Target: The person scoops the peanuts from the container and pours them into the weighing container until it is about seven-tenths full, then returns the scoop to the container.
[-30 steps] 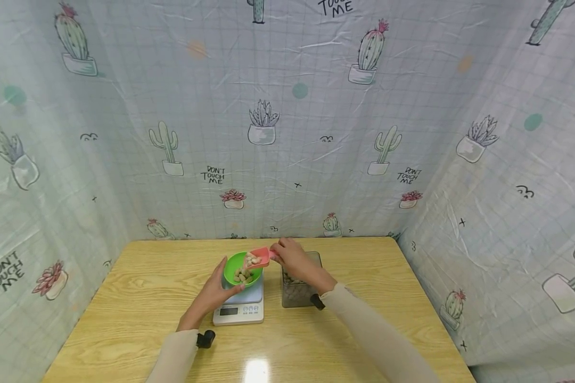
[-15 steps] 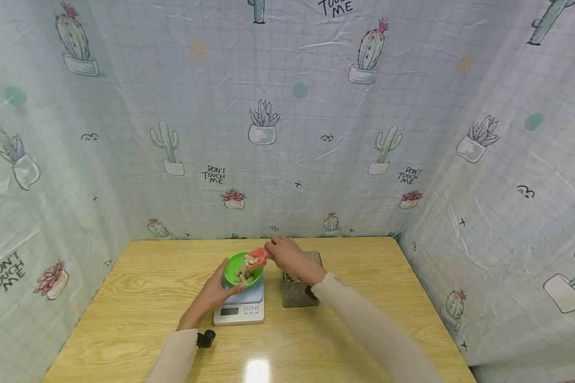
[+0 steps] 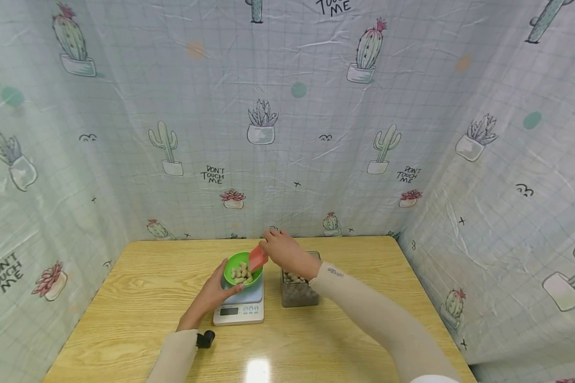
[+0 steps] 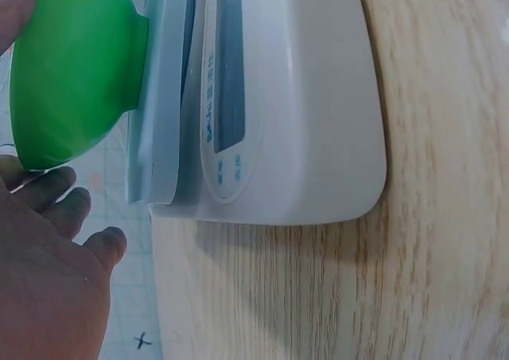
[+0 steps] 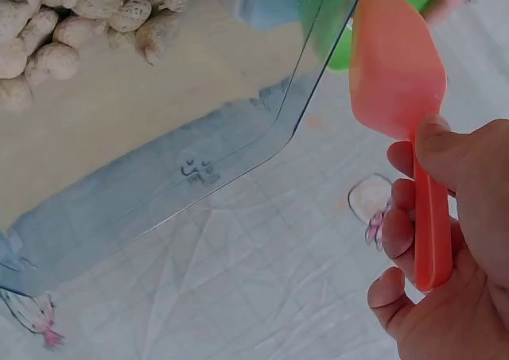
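A cactus-printed sheet [image 3: 297, 149] hangs behind a wooden table [image 3: 364, 324], where a white scale [image 3: 243, 315] stands with its display unreadable from here; just to its right is a see-through container [image 3: 300, 298]; across the scale, a person's left hand [image 3: 214, 291] is spread round the side of a green bowl [image 4: 75, 66], thumb toward the near rim, the bowl apparently resting on the scale's platform; the right hand [image 3: 286, 251] grips the handle of a red scoop [image 5: 402, 90], its blade tipped down at the bowl's right side; unshelled peanuts [image 3: 241, 273] lie heaped in the bowl, with more in the container.

The likeliest trouble is a spill; a steep tip so near the right rim could send peanuts onto the scale or table; a blade pressed on that rim could tilt the bowl if the left hand's hold is light; that same hand, bearing down, could skew any reading; the right forearm, crossing above the container, might knock its edge on the way back.
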The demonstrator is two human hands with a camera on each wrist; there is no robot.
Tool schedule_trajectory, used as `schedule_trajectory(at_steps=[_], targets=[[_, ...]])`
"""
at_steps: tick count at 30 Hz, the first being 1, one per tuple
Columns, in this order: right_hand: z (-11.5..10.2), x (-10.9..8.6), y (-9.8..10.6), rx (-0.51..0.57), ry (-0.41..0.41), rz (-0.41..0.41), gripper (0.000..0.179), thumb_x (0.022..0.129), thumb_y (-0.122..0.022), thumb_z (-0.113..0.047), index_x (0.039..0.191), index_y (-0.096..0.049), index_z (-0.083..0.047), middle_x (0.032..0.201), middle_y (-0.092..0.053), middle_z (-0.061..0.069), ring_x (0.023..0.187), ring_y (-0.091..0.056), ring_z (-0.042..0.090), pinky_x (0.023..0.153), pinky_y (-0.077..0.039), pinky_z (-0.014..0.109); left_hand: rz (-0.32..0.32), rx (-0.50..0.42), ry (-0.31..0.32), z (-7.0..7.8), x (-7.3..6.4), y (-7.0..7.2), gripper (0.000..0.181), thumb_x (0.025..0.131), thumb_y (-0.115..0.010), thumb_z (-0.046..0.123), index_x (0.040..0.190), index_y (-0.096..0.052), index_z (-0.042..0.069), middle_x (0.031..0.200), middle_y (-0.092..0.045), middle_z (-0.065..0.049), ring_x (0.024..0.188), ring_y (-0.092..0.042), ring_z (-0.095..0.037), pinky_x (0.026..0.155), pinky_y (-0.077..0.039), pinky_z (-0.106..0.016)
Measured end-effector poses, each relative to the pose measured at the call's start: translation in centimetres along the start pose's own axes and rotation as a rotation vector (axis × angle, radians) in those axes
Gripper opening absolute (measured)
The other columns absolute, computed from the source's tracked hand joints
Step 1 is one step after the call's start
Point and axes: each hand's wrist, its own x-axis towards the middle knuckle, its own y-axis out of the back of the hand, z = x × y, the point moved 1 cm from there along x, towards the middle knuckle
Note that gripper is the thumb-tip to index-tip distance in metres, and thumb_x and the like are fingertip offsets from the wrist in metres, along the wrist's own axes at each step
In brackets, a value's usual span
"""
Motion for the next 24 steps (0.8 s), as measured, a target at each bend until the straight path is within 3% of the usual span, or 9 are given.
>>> schedule_trajectory(at_steps=[7,13,19,24], targets=[[1.1,-1.8,-0.3,0.221,-0.083,0.104,0.022,0.102,-0.05,-0.033,0.112,-0.065,-0.02,0.101,-0.058,-0.001,0.092,-0.052,0.017,0.079,-0.042,0.033,0.013,0.03,0.002,0.2,-0.1,0.2,0.11,0.085,-0.072,0.052,0.159,-0.004,0.006,0.163,-0.011,-0.023,0.147,-0.019,-0.047,0.114,-0.025,-0.066],[1.7,-3.8,-1.1,0.412,-0.139,0.218,0.02,0.102,-0.052,-0.027,0.111,-0.065,-0.014,0.095,-0.057,0.002,0.086,-0.05,0.017,0.078,-0.044,0.033,0.051,0.062,-0.003,1.0,-0.2,0.5,0.109,0.087,-0.069,0.052,0.16,0.003,0.014,0.166,0.004,-0.015,0.148,-0.016,-0.049,0.112,-0.025,-0.069],[2.5,-5.9,-1.7,0.526,-0.226,0.349,0.022,0.101,-0.055,-0.023,0.114,-0.066,-0.01,0.093,-0.058,0.004,0.082,-0.05,0.019,0.073,-0.043,0.034,0.12,0.053,-0.114,2.9,-0.6,0.9,0.098,0.091,-0.067,0.041,0.16,-0.002,0.015,0.166,-0.002,-0.015,0.147,-0.02,-0.049,0.11,-0.027,-0.069],[3.2,-7.8,-1.9,0.565,-0.277,0.408,0.022,0.098,-0.057,-0.023,0.113,-0.066,-0.009,0.094,-0.057,0.005,0.081,-0.048,0.019,0.073,-0.04,0.035,0.14,0.042,-0.176,5.2,-0.6,1.0,0.096,0.092,-0.066,0.047,0.16,-0.003,0.022,0.166,-0.005,-0.014,0.148,-0.02,-0.046,0.111,-0.027,-0.069]])
